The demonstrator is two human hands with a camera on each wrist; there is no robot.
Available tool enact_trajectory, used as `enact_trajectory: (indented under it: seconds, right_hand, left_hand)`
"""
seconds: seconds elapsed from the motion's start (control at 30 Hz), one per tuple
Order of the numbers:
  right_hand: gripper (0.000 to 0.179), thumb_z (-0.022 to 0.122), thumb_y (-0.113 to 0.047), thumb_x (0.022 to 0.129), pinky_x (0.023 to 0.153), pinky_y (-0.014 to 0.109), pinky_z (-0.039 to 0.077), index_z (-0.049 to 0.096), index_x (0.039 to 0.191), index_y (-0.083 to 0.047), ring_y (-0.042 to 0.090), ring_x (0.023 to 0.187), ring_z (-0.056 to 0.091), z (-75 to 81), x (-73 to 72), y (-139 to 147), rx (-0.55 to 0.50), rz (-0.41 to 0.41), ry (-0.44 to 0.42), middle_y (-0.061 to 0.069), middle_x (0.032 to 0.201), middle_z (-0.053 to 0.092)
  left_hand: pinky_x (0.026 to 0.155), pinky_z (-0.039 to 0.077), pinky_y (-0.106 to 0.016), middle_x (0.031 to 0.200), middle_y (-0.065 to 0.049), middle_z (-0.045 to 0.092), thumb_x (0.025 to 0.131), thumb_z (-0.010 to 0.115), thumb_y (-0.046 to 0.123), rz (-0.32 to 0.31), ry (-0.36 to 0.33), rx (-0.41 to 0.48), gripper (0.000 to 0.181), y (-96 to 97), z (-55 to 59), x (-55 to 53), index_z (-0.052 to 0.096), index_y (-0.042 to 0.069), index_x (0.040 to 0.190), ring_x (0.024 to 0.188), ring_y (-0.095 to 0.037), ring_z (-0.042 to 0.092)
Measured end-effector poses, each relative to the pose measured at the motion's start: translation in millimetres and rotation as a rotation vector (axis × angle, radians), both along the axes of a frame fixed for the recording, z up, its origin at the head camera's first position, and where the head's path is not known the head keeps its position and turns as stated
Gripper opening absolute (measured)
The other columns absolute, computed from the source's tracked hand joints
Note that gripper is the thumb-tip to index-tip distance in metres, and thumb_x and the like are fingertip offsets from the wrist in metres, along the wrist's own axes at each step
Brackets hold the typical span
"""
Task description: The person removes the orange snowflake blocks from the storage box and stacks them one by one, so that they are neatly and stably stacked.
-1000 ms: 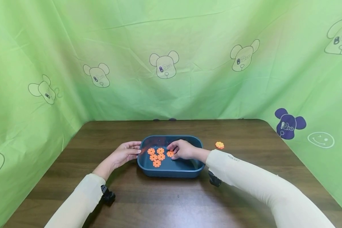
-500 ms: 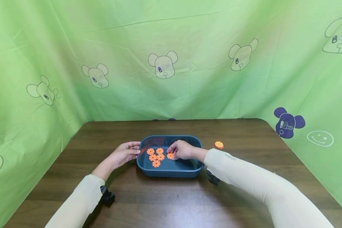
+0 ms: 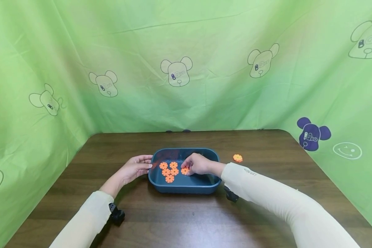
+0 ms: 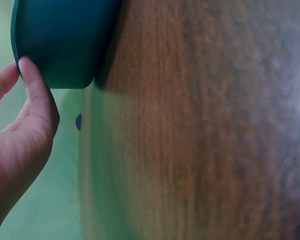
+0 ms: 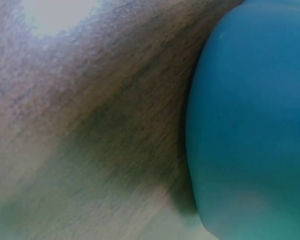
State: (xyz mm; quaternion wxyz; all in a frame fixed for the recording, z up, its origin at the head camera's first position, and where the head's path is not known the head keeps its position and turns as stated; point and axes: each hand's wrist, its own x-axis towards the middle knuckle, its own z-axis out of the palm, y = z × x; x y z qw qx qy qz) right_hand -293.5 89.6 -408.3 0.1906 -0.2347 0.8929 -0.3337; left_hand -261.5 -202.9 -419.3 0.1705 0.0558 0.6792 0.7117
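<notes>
A blue rectangular plastic bin [image 3: 186, 189] rests on the table. Several orange flower-shaped interlocking discs [image 3: 169, 178] lie flat on its floor, in a cluster on the left side. My left hand [image 3: 134, 168] touches the bin's left end from outside; in the left wrist view its fingertips meet the wall [image 4: 65, 45] near the rim. Inside the bin, my right hand [image 3: 199, 163] reaches down and pinches an orange disc [image 3: 184, 171] just right of the cluster, partly covered by the fingers. The right wrist view shows only the bin's outer wall [image 5: 260, 115] and table, no hand.
Another orange disc [image 3: 237, 158] lies on the brown wooden table [image 3: 186, 220], right of the bin near its back edge. A green printed curtain [image 3: 210, 103] hangs behind the table and along both sides.
Hands, bin and discs keep almost the same places. The right fingers stay at the same orange disc, shifting only slightly; the whole head view drifts a little.
</notes>
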Motion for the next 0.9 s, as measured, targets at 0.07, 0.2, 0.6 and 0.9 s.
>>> enact_trajectory:
  seconds: [0.07,0.2,0.6,0.9]
  right_hand:
    - [0.026,0.074,0.0,0.084,0.071,0.03,0.047,0.073,0.109,-0.007,0.017,0.081,0.055,-0.7,0.0,-0.4,0.0,0.008,0.011,0.001,0.09,0.062]
    - [0.026,0.076,-0.002,0.082,0.071,0.029,0.048,0.074,0.107,-0.008,0.016,0.08,0.054,-1.1,-0.3,-0.9,0.01,0.024,0.037,0.0,0.088,0.063]
    - [0.027,0.077,-0.003,0.081,0.073,0.03,0.049,0.074,0.107,-0.008,0.016,0.082,0.056,3.7,2.3,1.6,0.003,0.022,0.044,-0.001,0.09,0.064]
    - [0.025,0.075,-0.003,0.083,0.078,0.032,0.051,0.073,0.108,-0.009,0.015,0.084,0.059,5.1,2.7,3.5,-0.01,0.021,-0.001,-0.001,0.091,0.065]
  left_hand:
    - [0.077,0.054,-0.025,0.109,-0.013,0.057,0.093,0.059,-0.002,-0.004,0.002,-0.002,0.054,-0.4,-0.2,0.1,0.037,-0.011,0.141,0.088,-0.014,0.063]
    - [0.078,0.054,-0.025,0.109,-0.013,0.058,0.093,0.058,-0.002,-0.008,0.005,-0.005,0.053,-0.5,0.0,0.5,0.037,-0.011,0.141,0.089,-0.014,0.063]
    - [0.078,0.054,-0.026,0.109,-0.012,0.058,0.092,0.059,-0.002,0.008,-0.009,-0.011,0.053,1.6,3.9,2.3,0.039,-0.011,0.14,0.091,-0.015,0.063]
    - [0.077,0.054,-0.025,0.109,-0.012,0.059,0.092,0.059,-0.002,0.008,-0.008,-0.016,0.053,1.7,3.8,1.7,0.039,-0.011,0.14,0.09,-0.014,0.063]
